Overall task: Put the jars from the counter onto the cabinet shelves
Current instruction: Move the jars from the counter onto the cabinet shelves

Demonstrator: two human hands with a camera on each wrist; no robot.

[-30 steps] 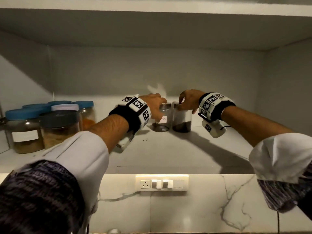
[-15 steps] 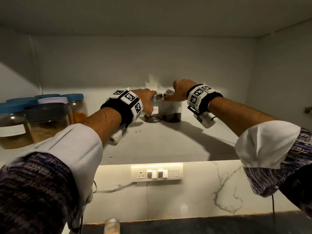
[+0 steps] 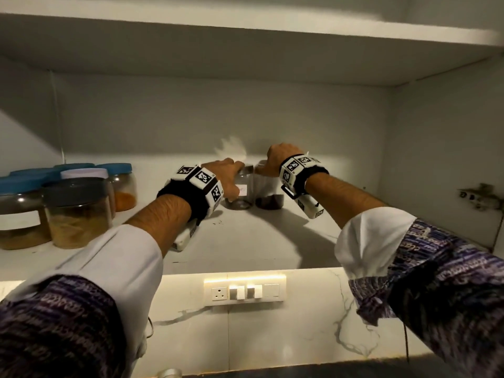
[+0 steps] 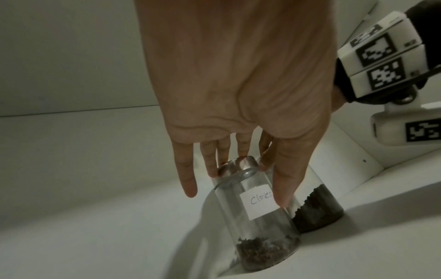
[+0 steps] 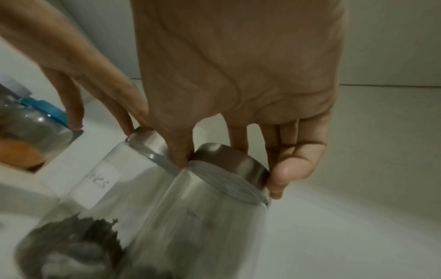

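Left hand (image 4: 238,85) pinches glass cloves jar (image 4: 260,226) by steel lid (image 4: 238,167); right hand (image 5: 238,75) grips dark-filled jar (image 5: 203,226) likewise.

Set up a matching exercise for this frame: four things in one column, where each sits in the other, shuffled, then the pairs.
Things:
1. Cloves jar
2. fuller dark jar
3. grey-lidded jar
4. switch panel

Places:
A. on the wall below the shelf
B. under the right hand
C. front of the cluster at the shelf's left end
D. under the left hand

Pairs: 1-D, 2-B, 3-C, 4-A
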